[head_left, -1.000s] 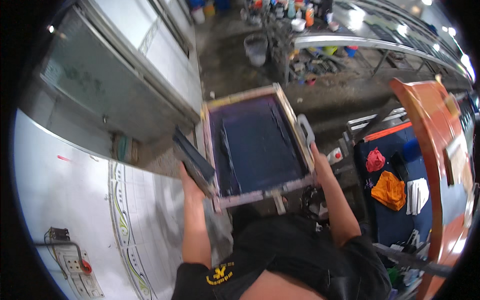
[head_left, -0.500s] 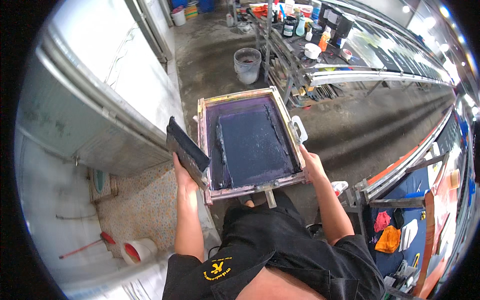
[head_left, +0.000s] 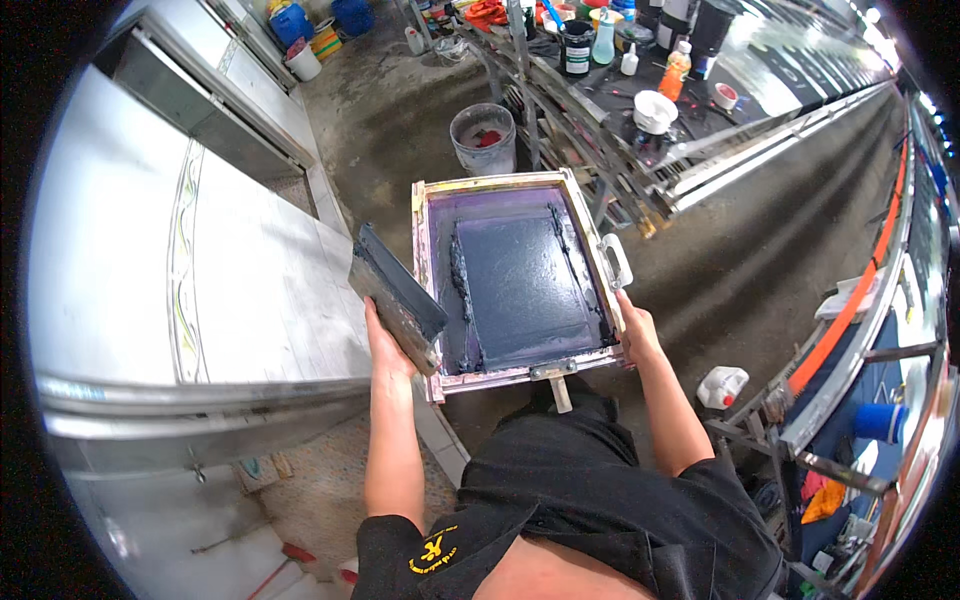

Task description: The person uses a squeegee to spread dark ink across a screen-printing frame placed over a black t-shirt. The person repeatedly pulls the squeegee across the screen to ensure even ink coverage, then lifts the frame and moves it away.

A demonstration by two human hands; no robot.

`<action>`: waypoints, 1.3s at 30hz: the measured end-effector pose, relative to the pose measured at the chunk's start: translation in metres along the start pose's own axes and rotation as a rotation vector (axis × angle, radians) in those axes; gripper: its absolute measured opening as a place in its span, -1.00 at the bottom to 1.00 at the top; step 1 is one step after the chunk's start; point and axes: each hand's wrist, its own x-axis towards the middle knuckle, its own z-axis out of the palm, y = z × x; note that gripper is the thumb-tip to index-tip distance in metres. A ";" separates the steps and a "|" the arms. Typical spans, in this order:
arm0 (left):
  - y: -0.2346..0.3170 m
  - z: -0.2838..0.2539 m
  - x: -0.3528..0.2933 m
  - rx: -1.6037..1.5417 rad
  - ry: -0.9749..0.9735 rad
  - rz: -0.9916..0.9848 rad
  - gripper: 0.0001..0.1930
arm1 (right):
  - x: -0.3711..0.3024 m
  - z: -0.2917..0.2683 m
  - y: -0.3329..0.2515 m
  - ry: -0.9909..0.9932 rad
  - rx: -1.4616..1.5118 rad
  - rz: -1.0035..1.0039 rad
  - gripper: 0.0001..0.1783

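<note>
A screen-printing frame [head_left: 421, 240] with pale, ink-stained bars is held up in front of my body. Dark ink [head_left: 530, 290] coats its purple mesh, with thick ridges along both sides. My right hand [head_left: 640, 333] grips the right bar near its closer corner, just below a white handle [head_left: 617, 262]. In my left hand [head_left: 388, 345] is a wide squeegee [head_left: 395, 305], tilted beside the frame's left bar, its blade smeared with dark ink. Whether my left fingers also touch the frame is hidden. A metal clamp [head_left: 555, 374] sits on the near bar.
Ahead stands a grey bucket [head_left: 485, 150] with something red inside. A work table to the right holds bottles, tubs and a white bowl [head_left: 655, 112]. A white jug [head_left: 722, 387] is low at right, by metal racks. A white wall [head_left: 260, 270] runs along my left.
The surroundings have slid back past me: the left-hand doorway area is lower and the table and bucket look closer. Both hands keep their hold on the squeegee and frame.
</note>
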 end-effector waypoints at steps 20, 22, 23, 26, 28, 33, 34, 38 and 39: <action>0.121 0.109 0.466 0.072 -0.023 -0.268 -0.08 | 0.293 0.245 -0.105 0.322 -0.147 -0.006 -0.25; 0.124 0.119 0.537 0.024 -0.147 -0.329 -0.04 | 0.328 0.260 -0.121 0.282 -0.192 0.062 -0.16; 0.121 0.126 0.556 0.044 -0.137 -0.362 -0.04 | 0.344 0.265 -0.114 0.368 -0.292 -0.077 -0.09; 0.118 0.126 0.611 0.100 -0.095 -0.391 -0.01 | 0.363 0.288 -0.132 0.320 -0.449 -0.008 -0.03; 0.117 0.127 0.647 0.140 -0.092 -0.439 0.00 | 0.379 0.306 -0.138 0.328 -0.499 0.077 0.01; 0.101 0.112 0.688 0.144 -0.138 -0.530 -0.05 | 0.385 0.307 -0.120 0.316 -0.540 0.086 0.08; 0.102 0.107 0.693 0.137 -0.158 -0.520 -0.05 | 0.379 0.317 -0.129 0.305 -0.525 0.079 0.09; 0.106 0.107 0.689 0.213 -0.130 -0.508 -0.06 | 0.351 0.320 -0.163 0.146 -1.052 0.223 0.01; 0.111 0.096 0.698 0.206 -0.083 -0.503 -0.06 | 0.341 0.339 -0.208 -0.065 -1.179 0.266 -0.06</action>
